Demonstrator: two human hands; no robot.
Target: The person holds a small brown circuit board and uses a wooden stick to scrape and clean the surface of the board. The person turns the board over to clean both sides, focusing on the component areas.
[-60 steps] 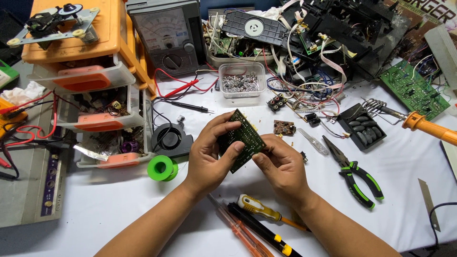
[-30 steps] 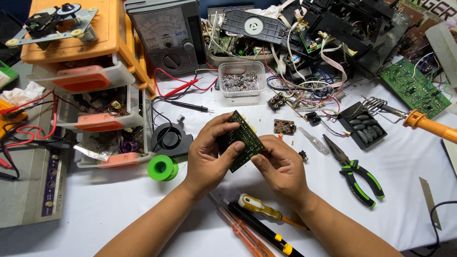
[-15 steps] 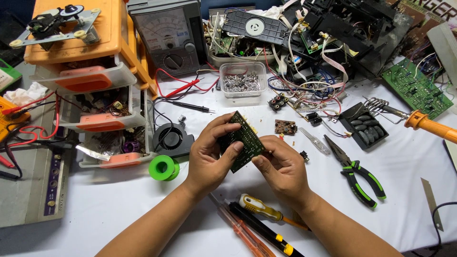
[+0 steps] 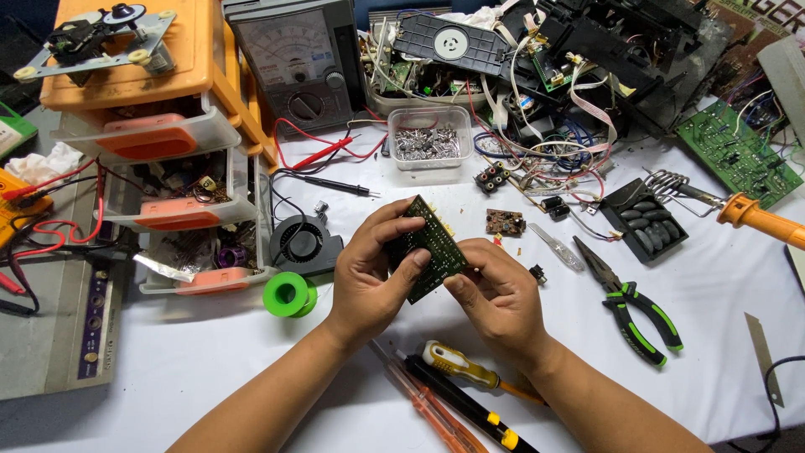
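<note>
Circuit board (image 4: 432,247) pinched by left hand (image 4: 369,273) and right hand (image 4: 499,294) — pliers (image 4: 633,306), screwdrivers (image 4: 457,390) nearby.

Meter dial: the grey analog multimeter (image 4: 295,63) stands at the back of my counter (image 4: 210,352), its pale rectangular scale window facing me.
Clear tub: a see-through square plastic container (image 4: 430,137) sits just right of it, holding small metal parts.
Corner sign: a dark printed panel (image 4: 767,17) lies top right, partly cut off.
</note>
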